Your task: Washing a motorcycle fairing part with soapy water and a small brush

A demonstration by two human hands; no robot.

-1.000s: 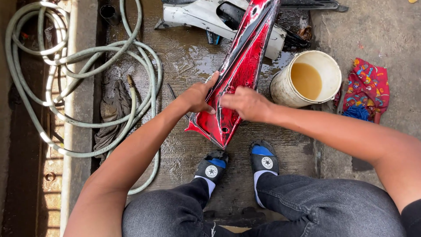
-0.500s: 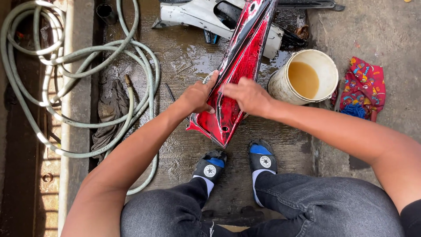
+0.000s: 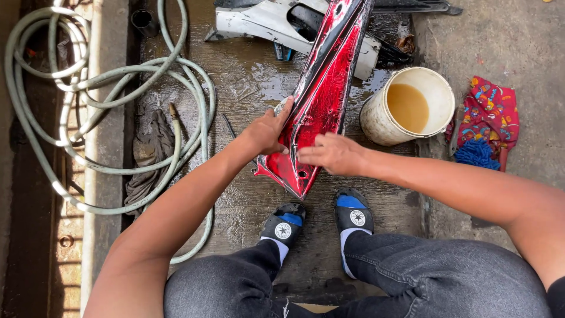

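A long red motorcycle body panel [image 3: 327, 88] with black trim stands tilted on wet concrete, its pointed lower end just ahead of my feet. My left hand [image 3: 268, 131] grips the panel's left edge, thumb over the rim. Flat on the wet red face near the lower end lies my right hand [image 3: 331, 154], fingers together and pointing left. Whether a cloth or sponge lies under that palm cannot be told.
A white body panel [image 3: 265, 23] lies behind the red one. A cream bucket [image 3: 412, 106] of brownish water stands at right, with a colourful cloth [image 3: 491, 115] and a blue mitt [image 3: 475, 154] beyond it. A coiled green hose [image 3: 88, 112] lies at left beside a drain channel.
My right hand has slid down the red panel toward its lower tip. The left hand stays on the panel's left edge.
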